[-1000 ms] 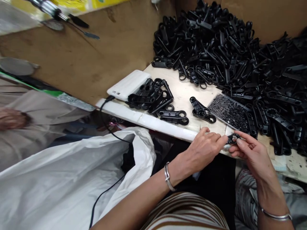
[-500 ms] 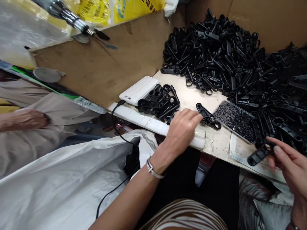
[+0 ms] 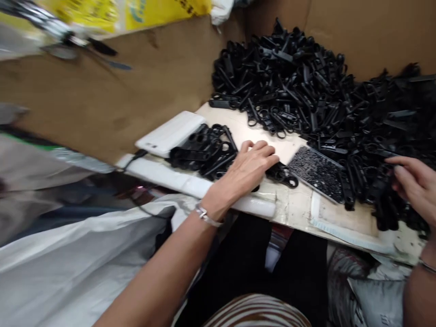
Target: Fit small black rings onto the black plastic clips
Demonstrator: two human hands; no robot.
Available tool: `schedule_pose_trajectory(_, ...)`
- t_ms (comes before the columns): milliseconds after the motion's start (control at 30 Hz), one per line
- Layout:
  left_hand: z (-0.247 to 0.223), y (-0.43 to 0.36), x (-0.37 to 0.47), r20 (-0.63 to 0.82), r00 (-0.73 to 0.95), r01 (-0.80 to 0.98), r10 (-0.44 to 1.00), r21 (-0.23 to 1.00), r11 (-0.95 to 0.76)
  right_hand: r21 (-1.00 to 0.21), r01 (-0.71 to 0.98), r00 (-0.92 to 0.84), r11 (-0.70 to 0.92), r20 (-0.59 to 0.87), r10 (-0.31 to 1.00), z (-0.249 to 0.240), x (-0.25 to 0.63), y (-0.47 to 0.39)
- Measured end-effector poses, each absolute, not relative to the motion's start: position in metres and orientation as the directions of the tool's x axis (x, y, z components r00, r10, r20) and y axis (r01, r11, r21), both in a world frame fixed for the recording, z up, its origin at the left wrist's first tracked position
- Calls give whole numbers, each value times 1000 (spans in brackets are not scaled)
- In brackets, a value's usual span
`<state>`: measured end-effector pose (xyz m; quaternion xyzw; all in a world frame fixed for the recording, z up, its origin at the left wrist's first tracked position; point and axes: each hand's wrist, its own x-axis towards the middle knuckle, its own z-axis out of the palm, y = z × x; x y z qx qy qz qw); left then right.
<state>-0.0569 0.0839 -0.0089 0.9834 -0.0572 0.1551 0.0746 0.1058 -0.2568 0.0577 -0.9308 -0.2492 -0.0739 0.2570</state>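
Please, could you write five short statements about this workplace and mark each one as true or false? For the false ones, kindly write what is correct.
1. A silver-coloured metal bracelet is on the wrist of the bare left hand. True.
2. The shallow rectangular tray of small dark pieces is to the right of the left hand. True.
3. The bare right hand is over the white sack. False: it is at the right side of the large heap of black plastic parts.
4. A thin black cable reaches the flat white rectangular device. True.
5. The device lies to the right of the tray. False: it lies to the left.
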Motion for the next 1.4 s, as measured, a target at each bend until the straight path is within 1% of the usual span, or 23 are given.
schedule_pose_trajectory(100, -12, 85, -59, 381, 921, -137, -76, 135, -981, -465, 525, 848, -712, 222, 481, 68, 116, -248)
schedule_pose_trajectory(167, -10, 81, -63, 434, 899, -138, -61, 149, -979, -433, 564, 824, -703, 234, 516, 70, 124, -246)
schedule_pose_trajectory(233, -6, 71, -69, 476, 878, -145, -54, 155, -977, -363, 594, 804, -718, 249, 540, 71, 131, -243)
schedule_pose_trajectory(300, -1, 56, -76, 489, 870, -159, -62, 160, -974, -253, 594, 801, -764, 273, 533, 73, 135, -238)
schedule_pose_trajectory(400, 2, 35, -83, 440, 895, -183, -78, 201, -962, 17, 508, 810, -861, 329, 485, 72, 137, -227)
schedule_pose_trajectory(467, -1, 26, -85, 401, 913, -180, -73, 237, -955, 177, 428, 817, -886, 344, 463, 69, 136, -221)
schedule_pose_trajectory(500, -2, 24, -86, 386, 920, -177, -70, 250, -952, 223, 397, 819, -890, 352, 453, 67, 136, -219)
schedule_pose_trajectory(533, -3, 23, -87, 376, 924, -172, -65, 260, -950, 242, 379, 819, -893, 362, 445, 64, 135, -218)
schedule_pose_trajectory(667, -6, 23, -89, 357, 931, -176, -71, 271, -946, 195, 395, 780, -898, 445, 440, 57, 136, -223)
schedule_pose_trajectory(833, -10, 23, -89, 349, 932, -201, -96, 278, -939, 127, 568, 627, -813, 574, 527, 58, 124, -233)
schedule_pose_trajectory(900, -13, 22, -89, 342, 934, -207, -103, 283, -936, 55, 641, 590, -766, 603, 537, 57, 107, -232)
schedule_pose_trajectory(967, -16, 21, -88, 328, 938, -214, -113, 291, -933, -100, 722, 613, -685, 552, 565, 51, 83, -227)
schedule_pose_trajectory(1033, -18, 19, -87, 303, 945, -220, -127, 296, -929, -294, 782, 623, -550, 406, 669, 41, 57, -219)
schedule_pose_trajectory(1067, -19, 17, -87, 290, 947, -226, -137, 301, -926, -366, 792, 602, -489, 333, 726, 34, 45, -215)
schedule_pose_trajectory(1100, -20, 16, -87, 279, 949, -234, -148, 307, -922, -411, 797, 571, -443, 270, 775, 27, 34, -211)
schedule_pose_trajectory(1167, -21, 12, -87, 253, 952, -252, -174, 323, -912, -447, 800, 522, -399, 193, 831, 12, 16, -206)
schedule_pose_trajectory(1233, -20, 10, -87, 232, 951, -276, -204, 338, -900, -458, 799, 505, -390, 158, 848, 0, 7, -203)
schedule_pose_trajectory(1333, -16, 15, -89, 249, 945, -293, -212, 353, -889, -476, 786, 524, -394, 176, 833, -7, 5, -204)
schedule_pose_trajectory(1400, -12, 24, -88, 299, 943, -250, -147, 343, -906, -477, 780, 551, -404, 218, 806, -5, 9, -205)
